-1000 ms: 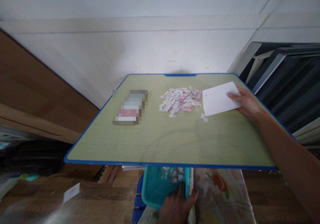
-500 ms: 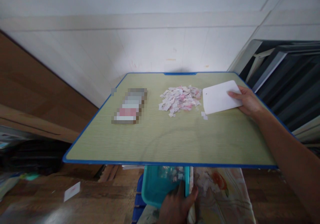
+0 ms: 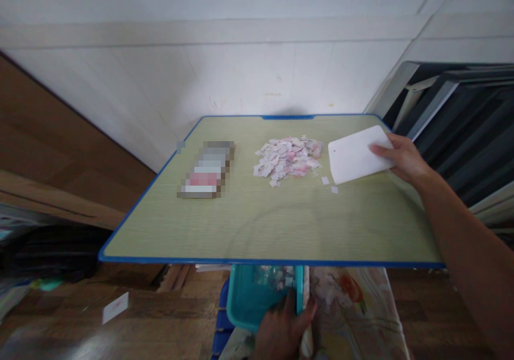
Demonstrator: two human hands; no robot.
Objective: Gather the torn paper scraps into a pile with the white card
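My right hand [image 3: 403, 159] pinches the right end of a thin white rectangular plastic sheet [image 3: 355, 156], which has rounded corners and a small hole. The sheet is tilted over the right side of the table. Left of it lies a pile of small paper scraps [image 3: 287, 159], white with pink patches. Two loose paper bits [image 3: 330, 185] rest by the sheet's lower left corner. Below the table's front edge, my left hand [image 3: 285, 322] grips the right rim of a teal plastic basin [image 3: 244, 301], fingers inside. Some small scraps lie in the basin.
The low table [image 3: 193, 231] has a blue edge and stands against a white wall. A pixelated flat object [image 3: 206, 170] lies on its left part. A flowered cloth [image 3: 357, 322] with scraps on it is beside the basin. Dark panels [image 3: 466, 114] lean at right.
My right hand has drawn the white sheet slightly right, away from the pile. The two paper bits beside it now lie apart. My left hand stays on the basin.
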